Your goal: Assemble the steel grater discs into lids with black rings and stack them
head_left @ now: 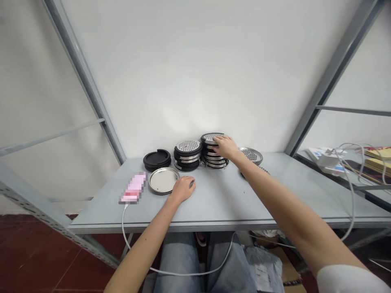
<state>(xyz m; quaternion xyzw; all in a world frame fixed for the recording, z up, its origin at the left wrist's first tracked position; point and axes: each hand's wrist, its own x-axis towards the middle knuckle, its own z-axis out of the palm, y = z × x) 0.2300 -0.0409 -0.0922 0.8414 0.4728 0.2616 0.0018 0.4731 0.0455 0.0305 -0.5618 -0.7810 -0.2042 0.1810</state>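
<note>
My right hand (226,147) is at the right edge of the taller stack of black-rimmed round metal pieces (215,158). Its fingers lie over the rim of the perforated disc (209,138) on top, with the thumb lower down. My left hand (182,188) rests on the table, curled around a small dark thing (192,184) that I cannot make out. Beside it lies a shallow round metal lid (163,180). A shorter stack with a perforated top (188,146) stands between black rings (157,158) and the taller stack.
Behind my right forearm lie a perforated metal disc (252,155) and another, partly hidden dark-edged disc (265,170). A phone (133,189) with a white cable (123,224) lies at the left of the grey table (220,207). Metal posts (328,81) flank the table.
</note>
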